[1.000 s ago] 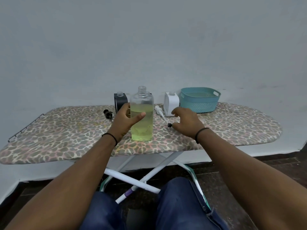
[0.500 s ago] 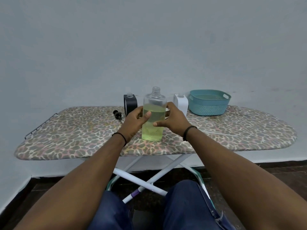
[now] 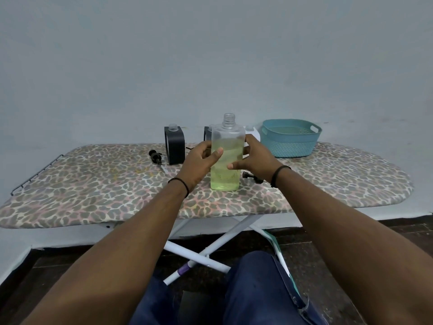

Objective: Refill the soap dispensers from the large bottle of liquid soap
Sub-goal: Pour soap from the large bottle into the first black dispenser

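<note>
Pale wall behind, leopard-print ironing board [image 3: 98, 184] serving as counter. Both hands, left [image 3: 199, 160] and right [image 3: 254, 158], clasp the uncapped large soap bottle [image 3: 226, 160] standing at its middle; a second ago the right hand was beside it. Next, I'd guess: lift, then tilt carefully over the open black dispenser [image 3: 174, 145] behind.

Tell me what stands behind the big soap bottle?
Behind the soap bottle, a dark dispenser and a white dispenser peek out; the bottle and hands cover most of them.
</note>
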`<action>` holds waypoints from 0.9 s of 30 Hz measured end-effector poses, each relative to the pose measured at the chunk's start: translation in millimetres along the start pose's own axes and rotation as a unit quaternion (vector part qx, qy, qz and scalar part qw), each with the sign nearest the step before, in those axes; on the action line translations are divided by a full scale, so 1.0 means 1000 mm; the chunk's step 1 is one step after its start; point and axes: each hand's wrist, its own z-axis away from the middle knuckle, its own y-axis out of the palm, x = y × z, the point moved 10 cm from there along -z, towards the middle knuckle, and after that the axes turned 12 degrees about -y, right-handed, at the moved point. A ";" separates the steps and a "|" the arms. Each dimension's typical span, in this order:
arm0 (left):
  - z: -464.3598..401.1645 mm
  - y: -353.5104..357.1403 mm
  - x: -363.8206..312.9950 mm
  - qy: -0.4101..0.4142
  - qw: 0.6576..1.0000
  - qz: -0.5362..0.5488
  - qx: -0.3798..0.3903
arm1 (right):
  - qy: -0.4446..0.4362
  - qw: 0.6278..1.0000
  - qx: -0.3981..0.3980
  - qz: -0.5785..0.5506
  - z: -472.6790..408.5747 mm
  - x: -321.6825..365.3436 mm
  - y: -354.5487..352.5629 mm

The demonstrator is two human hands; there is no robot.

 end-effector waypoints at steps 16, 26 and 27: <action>0.020 -0.056 -0.001 -0.047 0.993 -0.086 -0.067 | -0.085 0.963 -0.249 0.050 0.026 0.061 -0.043; 0.063 -0.163 -0.018 -0.003 0.961 -0.031 -0.273 | -0.144 0.954 -0.262 0.007 0.012 0.134 0.020; 0.065 -0.170 -0.013 -0.007 0.961 -0.030 -0.276 | -0.133 0.960 -0.245 0.012 0.006 0.133 0.033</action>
